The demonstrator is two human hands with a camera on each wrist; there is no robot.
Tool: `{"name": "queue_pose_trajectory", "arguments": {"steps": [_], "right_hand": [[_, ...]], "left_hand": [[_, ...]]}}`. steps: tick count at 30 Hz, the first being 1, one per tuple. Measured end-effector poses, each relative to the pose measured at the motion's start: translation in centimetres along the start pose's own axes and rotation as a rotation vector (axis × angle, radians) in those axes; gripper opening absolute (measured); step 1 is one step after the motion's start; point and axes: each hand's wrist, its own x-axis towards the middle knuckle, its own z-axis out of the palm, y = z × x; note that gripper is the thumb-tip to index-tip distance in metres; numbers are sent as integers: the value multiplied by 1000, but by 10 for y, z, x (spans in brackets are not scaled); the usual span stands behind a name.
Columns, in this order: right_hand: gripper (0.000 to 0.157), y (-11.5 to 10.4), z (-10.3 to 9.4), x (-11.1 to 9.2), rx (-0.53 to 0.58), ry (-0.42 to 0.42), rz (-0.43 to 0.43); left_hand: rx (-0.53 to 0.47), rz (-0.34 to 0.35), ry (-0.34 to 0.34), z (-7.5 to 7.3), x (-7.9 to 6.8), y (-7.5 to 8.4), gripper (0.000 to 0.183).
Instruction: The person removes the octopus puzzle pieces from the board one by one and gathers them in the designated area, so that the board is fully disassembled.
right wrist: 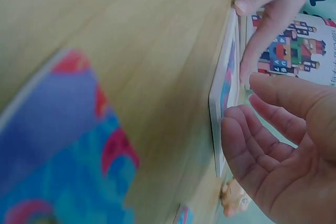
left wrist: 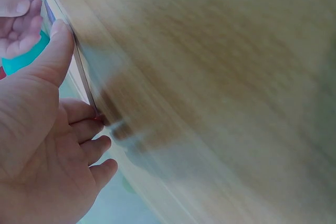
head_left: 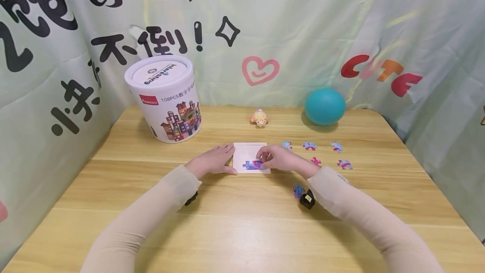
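Observation:
A shallow white puzzle tray [head_left: 244, 151] lies on the table, with joined blue, purple and pink jigsaw pieces [head_left: 251, 165] along its near side. At the tray's left edge rests my left hand [head_left: 216, 160], its thumb at the near corner and fingertips toward the far corner. My right hand [head_left: 279, 158] is over the tray's right side, fingertips touching the picture strip and partly covering it. In the right wrist view, the thumb of this right hand [right wrist: 286, 145] stands apart from its bent fingers. A large patterned jigsaw piece [right wrist: 68, 145] appears close to that camera.
Loose jigsaw pieces [head_left: 310, 146] lie right of the tray, another [head_left: 298, 191] near the right sleeve. Behind stand a white block bucket [head_left: 166, 100], a small orange figurine [head_left: 259, 118] and a teal ball [head_left: 325, 106]. A printed curtain [head_left: 303, 24] hangs behind the table.

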Motion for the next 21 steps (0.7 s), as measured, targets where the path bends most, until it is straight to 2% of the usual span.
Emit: {"name": "queue_pose_trajectory", "arguments": {"steps": [6,11,14,21], "right_hand": [[15,0,8,11,-23,-10,-2],[13,1,12,16,-113,-1,-34],[12,-1,13,18,-156,-7,-24],[14,-4,12,20,-131,-27,29]], "left_hand": [[-1,2,-2,0,0,0,87],[2,5,-1,0,0,0,86],[1,6,2,0,0,0,86],[2,4,6,1,0,0,86]]}}
